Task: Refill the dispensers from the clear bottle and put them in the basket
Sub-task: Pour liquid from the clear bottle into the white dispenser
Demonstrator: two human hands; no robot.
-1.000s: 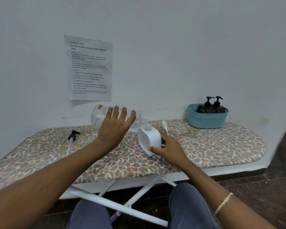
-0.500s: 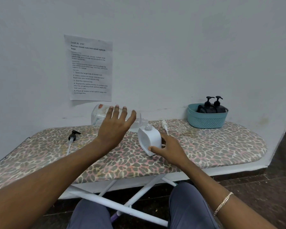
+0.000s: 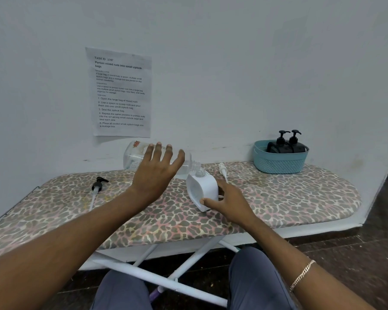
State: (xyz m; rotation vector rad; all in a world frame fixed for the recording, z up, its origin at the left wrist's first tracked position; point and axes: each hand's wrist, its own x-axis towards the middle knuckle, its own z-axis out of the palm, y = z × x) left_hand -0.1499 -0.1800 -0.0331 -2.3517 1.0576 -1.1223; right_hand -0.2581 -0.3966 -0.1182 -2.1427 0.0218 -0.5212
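Paper sheet point(image 3: 121, 92) taped on wall, upper left of frame: "TASK ID 3787", heading "Portion mixed nuts into small ziplock bags", numbered steps below.

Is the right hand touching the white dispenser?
Touching. The head view shows the right hand with its thumb pressed on the front of the white dispenser and its fingers wrapped behind it, steadying it on the board.

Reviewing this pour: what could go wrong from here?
1. The clear bottle is tipped nearly flat with its mouth at the white dispenser's narrow neck; a small slip could spill liquid onto the board cover.
2. The left hand holds the bottle with fingers spread, so it may roll or shift.
3. The right hand steadies the dispenser only at its lower side; the bottle pressing on top might tip it.
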